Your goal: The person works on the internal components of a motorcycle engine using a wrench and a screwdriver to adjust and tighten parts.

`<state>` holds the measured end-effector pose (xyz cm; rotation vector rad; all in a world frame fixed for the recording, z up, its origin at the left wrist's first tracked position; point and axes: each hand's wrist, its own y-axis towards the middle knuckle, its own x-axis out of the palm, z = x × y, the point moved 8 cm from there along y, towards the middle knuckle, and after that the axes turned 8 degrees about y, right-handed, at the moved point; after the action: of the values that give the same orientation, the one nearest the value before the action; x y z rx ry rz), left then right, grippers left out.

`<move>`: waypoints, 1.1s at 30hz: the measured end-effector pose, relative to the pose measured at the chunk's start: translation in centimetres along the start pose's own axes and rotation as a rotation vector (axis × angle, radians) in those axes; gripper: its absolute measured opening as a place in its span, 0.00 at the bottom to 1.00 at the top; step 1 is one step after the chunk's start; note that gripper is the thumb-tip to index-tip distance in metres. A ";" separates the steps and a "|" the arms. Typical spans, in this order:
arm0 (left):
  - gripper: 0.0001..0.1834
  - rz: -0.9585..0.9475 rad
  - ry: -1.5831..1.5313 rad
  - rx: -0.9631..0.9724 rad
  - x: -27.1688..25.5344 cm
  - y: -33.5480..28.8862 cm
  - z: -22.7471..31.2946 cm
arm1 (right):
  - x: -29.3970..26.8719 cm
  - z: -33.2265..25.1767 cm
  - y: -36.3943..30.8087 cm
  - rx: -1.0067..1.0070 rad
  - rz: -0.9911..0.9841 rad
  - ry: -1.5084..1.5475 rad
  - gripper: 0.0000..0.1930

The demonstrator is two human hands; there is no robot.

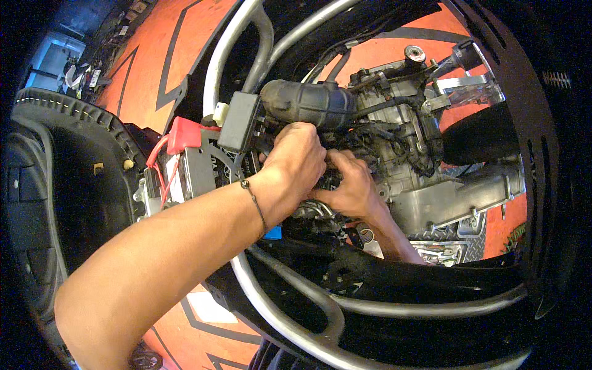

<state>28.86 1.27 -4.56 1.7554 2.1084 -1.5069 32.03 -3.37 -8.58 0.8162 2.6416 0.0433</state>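
Note:
Both my hands are down in the engine bay of a scooter or motorcycle. My left hand, with a thin dark bracelet at the wrist, is curled just below a ribbed black rubber intake duct. Its fingertips are hidden behind the knuckles. Close beside it on the right, my right hand bends its thumb and fingers inward among dark parts and hoses. What either hand grips cannot be made out. The metal engine lies to the right of both hands.
Left of my hands sit a battery, a red terminal cover and a black box. Silver frame tubes curve along the near and far sides. A black body panel covers part of my right forearm. A tool tray lies below.

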 end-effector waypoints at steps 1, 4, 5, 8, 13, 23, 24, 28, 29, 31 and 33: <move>0.09 0.068 -0.036 0.008 0.2 -0.3 0.0 | 0.5 0.0 0.1 -0.002 -0.007 0.015 0.33; 0.10 0.294 -0.078 -0.034 0.1 -1.8 -1.0 | 1.4 0.5 0.0 0.081 -0.021 0.037 0.32; 0.10 0.390 -0.093 -0.055 -0.4 -2.0 -1.0 | 1.4 1.0 0.0 0.085 -0.021 0.033 0.32; 0.08 0.378 -0.187 -0.083 0.4 -1.4 -1.1 | 1.6 1.3 0.1 0.009 -0.040 0.144 0.31; 0.06 0.385 -0.201 -0.107 0.5 -1.5 -1.0 | 1.2 1.3 -0.2 0.103 0.079 0.287 0.29; 0.08 0.428 -0.378 -0.153 1.3 -1.3 -1.7 | 0.9 2.8 -0.4 0.082 0.130 0.099 0.30; 0.08 0.378 -0.383 -0.156 1.4 -0.9 -1.7 | 0.7 2.5 -0.2 0.001 0.110 0.112 0.28; 0.08 0.397 -0.452 -0.148 0.9 -0.9 -1.7 | 0.1 1.7 -0.4 -0.049 0.111 0.135 0.23; 0.08 0.353 -0.434 -0.144 1.1 -0.8 -1.6 | 0.3 1.7 -0.3 -0.052 0.110 0.145 0.23; 0.09 0.266 -0.398 -0.135 1.7 -0.6 -1.5 | 0.2 0.9 -0.4 -0.178 0.167 0.058 0.23; 0.10 0.266 -0.439 -0.134 1.8 -0.5 -1.6 | 0.1 0.9 -0.5 -0.185 0.181 0.083 0.23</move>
<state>28.65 3.68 -4.38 1.4274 1.6504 -1.4712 31.99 -3.74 -9.49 1.0044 2.5825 0.3704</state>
